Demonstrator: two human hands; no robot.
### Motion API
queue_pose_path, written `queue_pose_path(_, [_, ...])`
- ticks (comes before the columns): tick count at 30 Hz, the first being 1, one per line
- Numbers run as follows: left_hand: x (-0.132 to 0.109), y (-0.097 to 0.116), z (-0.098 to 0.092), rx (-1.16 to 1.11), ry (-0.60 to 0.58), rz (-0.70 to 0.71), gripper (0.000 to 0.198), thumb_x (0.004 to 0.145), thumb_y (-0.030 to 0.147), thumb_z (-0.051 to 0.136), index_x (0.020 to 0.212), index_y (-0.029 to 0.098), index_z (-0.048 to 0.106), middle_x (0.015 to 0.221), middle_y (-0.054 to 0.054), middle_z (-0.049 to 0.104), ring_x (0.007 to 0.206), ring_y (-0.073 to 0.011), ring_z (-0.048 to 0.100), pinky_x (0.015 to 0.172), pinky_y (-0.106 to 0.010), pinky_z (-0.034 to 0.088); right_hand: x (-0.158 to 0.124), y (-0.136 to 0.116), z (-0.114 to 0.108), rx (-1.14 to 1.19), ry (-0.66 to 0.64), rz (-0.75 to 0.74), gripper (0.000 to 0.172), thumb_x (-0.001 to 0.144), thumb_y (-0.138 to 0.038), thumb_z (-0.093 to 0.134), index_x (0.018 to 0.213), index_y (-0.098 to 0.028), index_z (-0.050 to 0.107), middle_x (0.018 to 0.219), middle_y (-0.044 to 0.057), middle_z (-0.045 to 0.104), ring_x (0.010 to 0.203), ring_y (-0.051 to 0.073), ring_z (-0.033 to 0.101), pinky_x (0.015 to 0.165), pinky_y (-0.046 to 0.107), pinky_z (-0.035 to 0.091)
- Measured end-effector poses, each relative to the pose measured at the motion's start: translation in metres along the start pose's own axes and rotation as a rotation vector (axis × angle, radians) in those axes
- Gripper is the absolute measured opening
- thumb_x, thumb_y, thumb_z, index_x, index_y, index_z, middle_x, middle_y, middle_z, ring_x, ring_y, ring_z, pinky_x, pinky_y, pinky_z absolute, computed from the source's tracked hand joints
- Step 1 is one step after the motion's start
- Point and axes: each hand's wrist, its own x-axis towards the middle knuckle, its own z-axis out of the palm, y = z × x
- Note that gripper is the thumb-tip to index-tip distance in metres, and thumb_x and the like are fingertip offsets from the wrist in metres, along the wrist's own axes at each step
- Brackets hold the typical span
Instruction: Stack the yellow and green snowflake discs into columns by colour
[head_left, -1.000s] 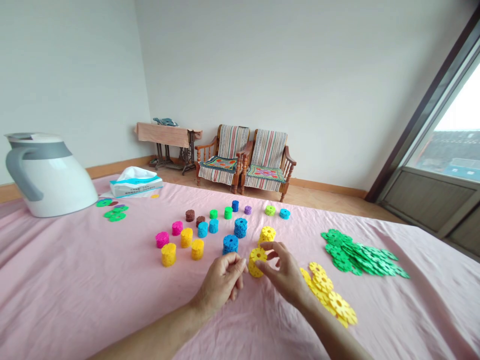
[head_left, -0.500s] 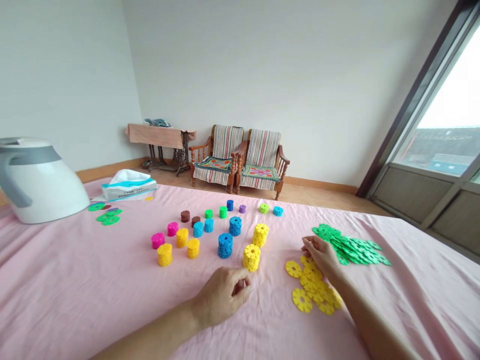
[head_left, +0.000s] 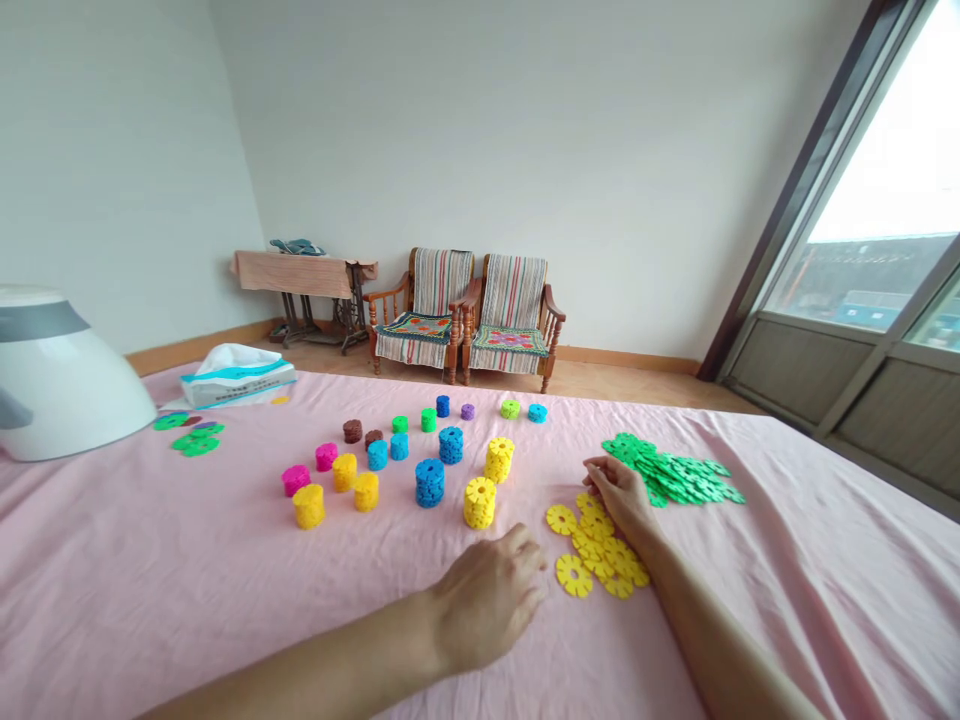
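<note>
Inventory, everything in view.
yellow disc stacks: 5, yellow, mid-sheet
blue disc stacks: 3, blue, mid-sheet
sky-blue disc stacks: 3, sky-blue, mid-sheet
magenta disc stacks: 2, magenta, left
brown disc stacks: 2, brown, far
green disc stacks: 2, green, far
lime disc stack: 1, lime, far edge
purple disc stack: 1, purple, far
yellow disc pile: 1, yellow, right of stacks
green disc pile: 1, green, beyond yellow pile
small green disc pile: 1, green, far left
bedsheet: 1, pink, under all discs
white jug: 1, white, left edge
tissue pack: 1, white and teal, far left
wooden armchairs: 2, striped, by far wall
treadle table: 1, brown, far corner
left hand: over sheet, near yellow stack
right hand: fingertips at yellow pile
</note>
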Motion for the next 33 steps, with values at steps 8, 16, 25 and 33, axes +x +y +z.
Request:
queue_pose_path(8, [0.070,-0.002,0.019,0.088,-0.071,-0.200,0.031,0.080,0.027,0.054,0.109,0.017,0.052,0.113,-0.014,0.052,0.094,-0.0301,0.063,0.075,-0.038,0.051,0.002,0.002,-0.002,-0.054,-0.008,-0.034,0.031,0.073,-0.047,0.057,0.080,-0.017,0.060,0.059,0.002,0.063,0.049,0.015,0.056,0.048,0.025,0.043])
queue_pose_path(16, [0.083,-0.008,0.025,0.053,-0.053,-0.228,0.028,0.074,0.026,0.060,0.100,0.015,0.057,0.108,-0.014,0.055,0.092,-0.0312,0.063,0.075,-0.038,0.050,0.006,0.006,-0.001,-0.105,-0.010,-0.035,0.031,0.073,-0.047,0.055,0.079,-0.017,0.062,0.058,0.001,0.064,0.048,0.015,0.056,0.047,0.024,0.041])
queue_pose_path(25, [0.068,-0.013,-0.005,-0.033,0.125,-0.132,0.039,0.070,0.027,0.069,0.106,0.018,0.059,0.108,-0.008,0.059,0.099,-0.0239,0.059,0.087,-0.032,0.046,0.005,0.005,-0.001,-0.134,-0.008,-0.038,0.033,0.073,-0.049,0.053,0.078,-0.018,0.061,0.058,0.002,0.064,0.049,0.016,0.057,0.048,0.025,0.043])
queue_pose_path(33, [0.034,-0.059,-0.088,-0.091,0.214,-0.184,0.033,0.065,0.026,0.071,0.098,0.019,0.065,0.098,-0.004,0.065,0.095,-0.0230,0.058,0.084,-0.032,0.042,0.005,0.005,0.001,-0.150,-0.003,-0.028,0.032,0.072,-0.048,0.055,0.079,-0.018,0.063,0.058,0.002,0.065,0.048,0.016,0.058,0.048,0.025,0.044])
